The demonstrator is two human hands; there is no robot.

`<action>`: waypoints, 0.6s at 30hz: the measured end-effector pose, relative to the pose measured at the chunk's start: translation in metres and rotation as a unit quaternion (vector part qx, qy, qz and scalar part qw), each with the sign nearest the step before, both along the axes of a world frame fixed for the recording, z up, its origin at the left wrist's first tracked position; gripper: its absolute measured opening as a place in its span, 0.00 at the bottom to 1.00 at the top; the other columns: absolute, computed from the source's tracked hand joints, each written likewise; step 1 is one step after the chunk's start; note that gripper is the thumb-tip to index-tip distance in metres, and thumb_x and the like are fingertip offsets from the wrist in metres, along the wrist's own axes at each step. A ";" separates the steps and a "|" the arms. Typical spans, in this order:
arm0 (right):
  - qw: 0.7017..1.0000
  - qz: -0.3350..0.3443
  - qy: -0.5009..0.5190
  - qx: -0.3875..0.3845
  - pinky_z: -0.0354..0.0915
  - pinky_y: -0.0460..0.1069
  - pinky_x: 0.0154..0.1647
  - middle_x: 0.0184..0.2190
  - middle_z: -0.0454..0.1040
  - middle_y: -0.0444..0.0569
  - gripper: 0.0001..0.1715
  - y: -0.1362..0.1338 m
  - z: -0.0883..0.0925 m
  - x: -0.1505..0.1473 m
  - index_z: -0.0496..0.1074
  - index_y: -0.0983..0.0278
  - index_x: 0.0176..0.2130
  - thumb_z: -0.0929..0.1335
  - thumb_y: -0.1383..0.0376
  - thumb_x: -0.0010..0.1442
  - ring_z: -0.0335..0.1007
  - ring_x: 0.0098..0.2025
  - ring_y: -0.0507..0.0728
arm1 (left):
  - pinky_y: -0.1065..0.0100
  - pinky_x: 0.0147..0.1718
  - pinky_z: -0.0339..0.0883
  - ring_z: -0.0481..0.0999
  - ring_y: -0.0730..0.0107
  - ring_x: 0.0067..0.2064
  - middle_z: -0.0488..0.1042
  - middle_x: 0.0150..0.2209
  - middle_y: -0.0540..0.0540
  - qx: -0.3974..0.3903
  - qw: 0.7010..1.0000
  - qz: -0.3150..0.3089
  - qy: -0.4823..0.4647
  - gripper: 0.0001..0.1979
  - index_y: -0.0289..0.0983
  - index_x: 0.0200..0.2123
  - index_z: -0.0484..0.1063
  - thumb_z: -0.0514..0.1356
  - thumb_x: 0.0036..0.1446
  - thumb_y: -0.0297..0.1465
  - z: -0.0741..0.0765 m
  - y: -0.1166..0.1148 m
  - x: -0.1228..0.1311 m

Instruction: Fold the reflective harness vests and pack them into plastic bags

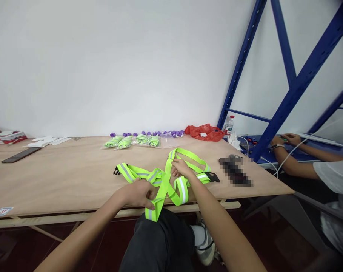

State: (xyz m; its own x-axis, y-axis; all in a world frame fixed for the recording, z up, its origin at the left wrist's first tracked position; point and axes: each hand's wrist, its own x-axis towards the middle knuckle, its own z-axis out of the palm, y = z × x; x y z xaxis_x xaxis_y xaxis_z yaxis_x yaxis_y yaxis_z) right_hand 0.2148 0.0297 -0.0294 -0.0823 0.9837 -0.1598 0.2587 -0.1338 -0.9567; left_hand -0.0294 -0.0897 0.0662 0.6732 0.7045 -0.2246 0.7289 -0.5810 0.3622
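A neon-yellow reflective vest [165,181] made of elastic straps with grey reflective stripes lies in loops at the table's front edge. My left hand [140,192] is curled around a strap on its left side, where one loop hangs over the edge above my knee. Further back, my right hand [180,168] is closed on the straps near the upper loop, and part of its fingers is hidden. A black buckle end [212,177] sticks out at the right of the vest, and another black buckle part [116,170] shows at its left.
Bagged folded neon straps [124,142] sit towards the wall, with small purple pieces [174,133] behind. A red plastic bag [206,132] and a bottle [229,124] are beside the blue rack [284,102]. A dark flat bar [21,155] lies left. Another person's hands [284,140] work at right.
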 end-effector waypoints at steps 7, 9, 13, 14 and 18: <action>1.000 -0.008 -0.006 0.013 0.66 0.45 0.18 0.17 0.75 0.47 0.14 -0.004 0.003 -0.004 0.72 0.67 0.46 0.65 0.61 0.65 0.73 0.18 0.56 | 0.67 0.29 0.56 0.68 0.65 0.30 0.71 0.29 0.47 0.133 0.961 0.171 -0.171 0.20 0.38 0.27 0.65 0.58 0.59 0.49 -0.010 -0.034 -0.017; 1.000 -0.019 -0.006 0.014 0.66 0.45 0.17 0.17 0.74 0.46 0.18 -0.006 0.005 -0.004 0.70 0.68 0.52 0.64 0.63 0.65 0.73 0.18 0.57 | 0.67 0.27 0.54 0.65 0.66 0.25 0.65 0.21 0.48 0.123 0.926 0.267 -0.237 0.28 0.39 0.21 0.61 0.51 0.62 0.54 -0.030 -0.052 -0.025; 0.999 -0.037 -0.009 0.023 0.64 0.44 0.16 0.16 0.73 0.43 0.25 -0.012 0.007 -0.004 0.65 0.67 0.60 0.64 0.66 0.64 0.73 0.18 0.55 | 0.66 0.27 0.61 0.70 0.63 0.25 0.73 0.24 0.45 -0.057 0.875 0.332 -0.347 0.34 0.37 0.23 0.71 0.48 0.59 0.61 -0.067 -0.075 -0.025; 0.999 -0.040 -0.010 0.028 0.64 0.43 0.16 0.16 0.73 0.42 0.26 -0.014 0.008 -0.004 0.66 0.66 0.60 0.63 0.66 0.64 0.73 0.18 0.55 | 0.65 0.28 0.62 0.71 0.63 0.25 0.74 0.25 0.44 -0.078 0.867 0.336 -0.361 0.34 0.36 0.24 0.72 0.49 0.58 0.61 -0.071 -0.076 -0.022; 0.997 -0.054 -0.007 0.056 0.63 0.42 0.17 0.17 0.72 0.40 0.26 -0.025 0.009 -0.005 0.66 0.65 0.61 0.62 0.67 0.64 0.71 0.18 0.52 | 0.68 0.27 0.57 0.66 0.66 0.25 0.65 0.20 0.49 -0.008 0.860 0.359 -0.363 0.33 0.36 0.23 0.69 0.51 0.58 0.60 -0.069 -0.066 -0.005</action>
